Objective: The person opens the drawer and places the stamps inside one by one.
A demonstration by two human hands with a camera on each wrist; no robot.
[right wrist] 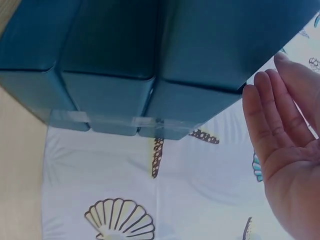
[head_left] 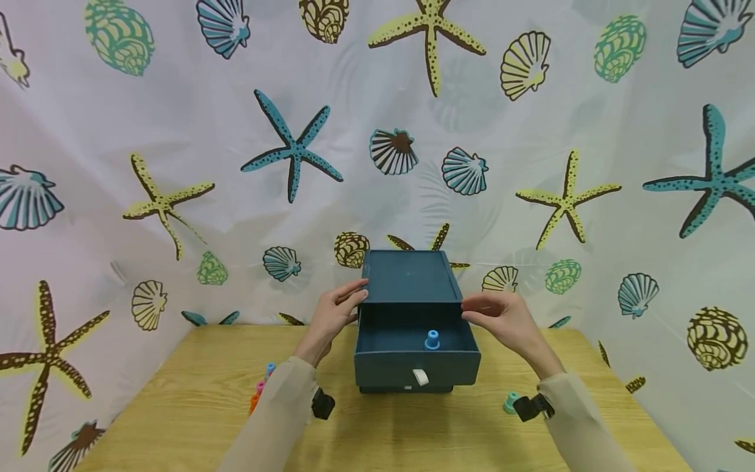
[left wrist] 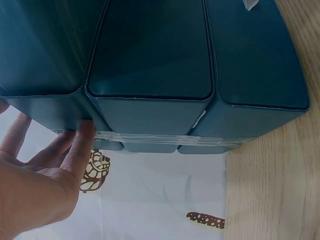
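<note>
A dark blue drawer unit stands on the wooden table. Its top drawer is pulled out and has a white tab on the front. Inside that drawer sits a small blue flanged plastic piece. My left hand rests its extended fingers against the unit's left side, which the left wrist view also shows with a fingertip on the casing. My right hand is at the right front corner, its fingers fairly straight alongside the casing; whether they touch it is hard to tell.
Left of the unit, several small coloured pieces lie partly behind my left sleeve. A green piece stands on the table near my right wrist. A white curtain printed with shells and starfish hangs behind.
</note>
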